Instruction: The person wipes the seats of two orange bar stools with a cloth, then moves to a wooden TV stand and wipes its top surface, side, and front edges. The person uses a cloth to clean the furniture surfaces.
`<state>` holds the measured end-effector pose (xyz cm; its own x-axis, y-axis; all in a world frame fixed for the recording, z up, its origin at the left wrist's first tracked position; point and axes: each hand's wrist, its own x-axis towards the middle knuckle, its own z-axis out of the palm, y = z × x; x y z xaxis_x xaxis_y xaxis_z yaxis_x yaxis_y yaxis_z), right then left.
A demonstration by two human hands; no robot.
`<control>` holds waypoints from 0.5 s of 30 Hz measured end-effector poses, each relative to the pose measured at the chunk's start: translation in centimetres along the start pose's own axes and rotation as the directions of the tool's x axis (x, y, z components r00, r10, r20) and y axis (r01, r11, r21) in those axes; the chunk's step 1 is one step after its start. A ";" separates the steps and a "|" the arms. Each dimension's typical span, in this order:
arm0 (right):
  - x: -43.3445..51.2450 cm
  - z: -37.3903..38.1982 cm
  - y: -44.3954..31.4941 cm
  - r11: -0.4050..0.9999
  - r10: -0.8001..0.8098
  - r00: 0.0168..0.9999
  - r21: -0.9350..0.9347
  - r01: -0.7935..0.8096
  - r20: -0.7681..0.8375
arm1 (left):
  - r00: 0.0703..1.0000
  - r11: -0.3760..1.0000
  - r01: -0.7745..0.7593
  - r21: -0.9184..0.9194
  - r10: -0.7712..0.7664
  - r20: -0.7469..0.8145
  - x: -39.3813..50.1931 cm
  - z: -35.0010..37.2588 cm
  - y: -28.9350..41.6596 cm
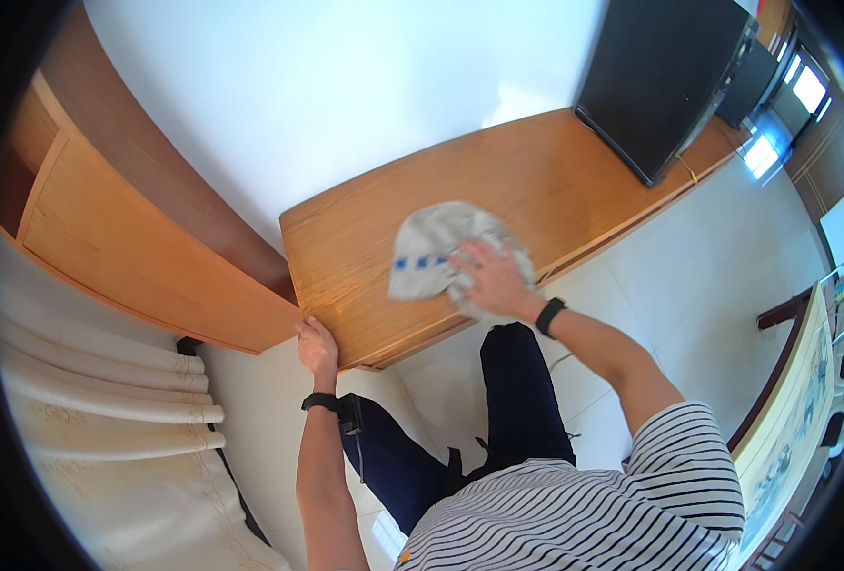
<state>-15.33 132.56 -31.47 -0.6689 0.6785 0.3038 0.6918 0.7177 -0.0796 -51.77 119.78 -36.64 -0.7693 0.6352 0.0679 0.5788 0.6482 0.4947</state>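
My right hand lies on a pale grey cloth with blue marks, pressing it against the top of a low wooden cabinet. Both the cloth and this hand are slightly blurred. Part of the cloth hangs over the cabinet's front edge. At the near left corner, my left hand grips the edge of the cabinet top, its fingers curled over the wood. Each wrist wears a black band.
A black flat-panel television stands on the cabinet's right part. To the left are a wooden cupboard and a cream curtain. A table with a patterned cover is at the right. Pale tiles cover the floor.
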 end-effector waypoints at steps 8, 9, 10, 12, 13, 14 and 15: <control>6.6 2.1 6.1 0.921 0.365 0.931 -0.133 -0.365 -0.024 | 0.993 0.995 0.094 0.023 -0.096 0.075 -0.5 -1.3 1.8; 7.7 2.7 5.2 0.918 0.374 0.927 -0.138 -0.372 -0.015 | 0.991 0.995 0.101 0.024 -0.103 0.083 -0.6 -1.3 1.9; 8.9 3.3 3.7 0.924 0.359 0.933 -0.152 -0.350 0.037 | 0.992 0.994 0.100 0.033 -0.102 0.079 -0.5 -1.4 1.8; 9.9 4.1 -0.3 0.976 0.184 0.980 -0.131 -0.173 0.076 | 0.997 0.998 0.063 0.016 -0.063 0.046 -0.5 -1.2 1.6; 10.0 4.3 -2.7 0.993 0.093 0.993 -0.086 -0.086 0.077 | 0.999 0.999 0.042 0.021 -0.042 0.023 -0.4 -1.0 1.5; 9.7 4.2 -5.2 0.999 0.008 0.997 -0.040 -0.005 0.077 | 0.999 0.999 0.035 -0.009 -0.034 0.013 -0.4 -0.8 1.3; 9.1 4.1 -7.5 0.997 -0.064 0.994 -0.025 0.066 0.091 | 1.000 0.999 0.029 -0.026 -0.029 0.005 -0.4 -0.7 1.0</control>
<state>-27.70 134.01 -31.99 -0.7336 0.6427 0.2209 0.6525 0.7569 -0.0353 -51.06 119.87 -35.60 -0.7846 0.6180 0.0492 0.5488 0.6554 0.5190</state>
